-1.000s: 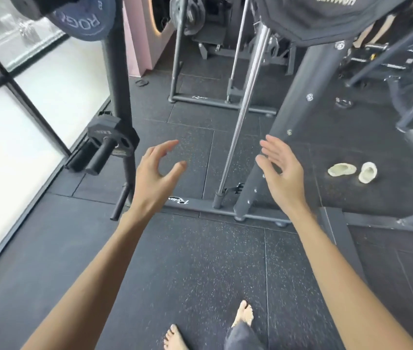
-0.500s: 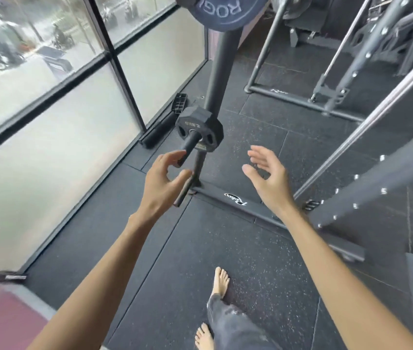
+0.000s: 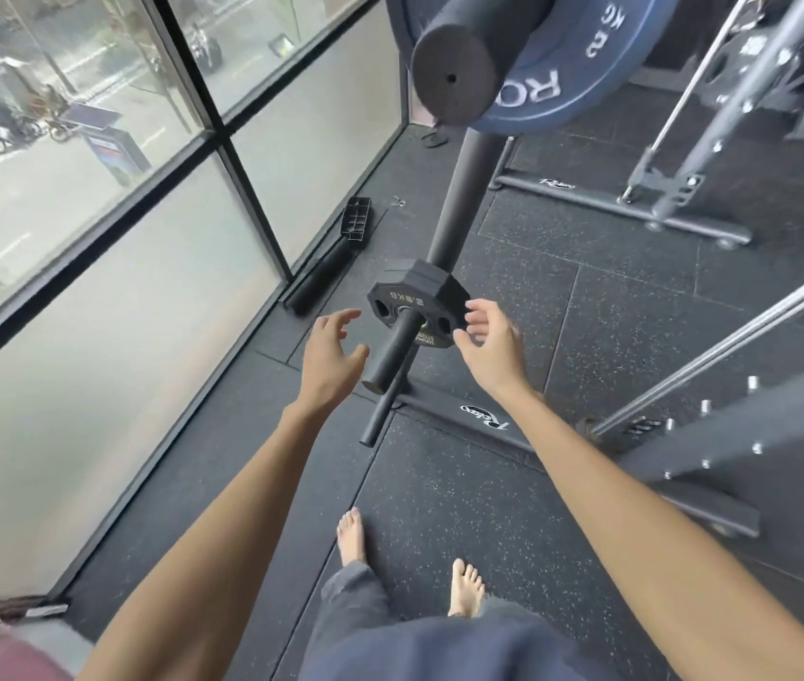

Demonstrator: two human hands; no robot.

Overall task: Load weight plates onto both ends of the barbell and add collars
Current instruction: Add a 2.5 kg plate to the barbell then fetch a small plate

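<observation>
Flanking the 2.5 kg plate [image 3: 402, 299], seated on a storage peg [image 3: 392, 351] running 1-to-7 o'clock toward the person: left hand [image 3: 333, 356] at its 8 o'clock, right hand [image 3: 488, 344] at 4 o'clock and nearer, both spread open, empty.

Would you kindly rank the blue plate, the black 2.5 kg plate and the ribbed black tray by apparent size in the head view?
1. blue plate: largest, though nearest the camera and cropped.
2. black 2.5 kg plate.
3. ribbed black tray: smallest, but farther away.
</observation>
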